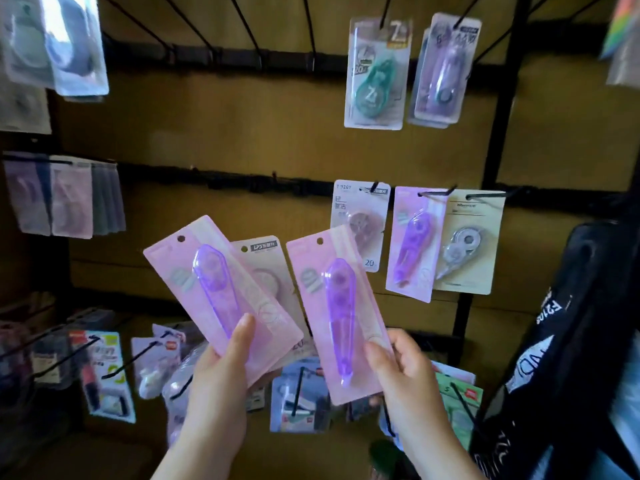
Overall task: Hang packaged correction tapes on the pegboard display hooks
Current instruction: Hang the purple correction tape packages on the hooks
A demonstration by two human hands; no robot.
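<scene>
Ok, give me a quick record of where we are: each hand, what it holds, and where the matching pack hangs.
left hand: grips the left pink pack, with a beige pack fanned out behind it
right hand: grips the right pink pack near its lower end
held packs: three, none on a hook yet
hung pink pack: on the middle rail, between the white pack and the cream pack
bare hooks: several on the upper rail, left of the teal pack

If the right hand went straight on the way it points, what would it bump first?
Probably the pale hanging pack marked 20, just beyond the pink pack the right hand holds; depth is unclear.
</scene>
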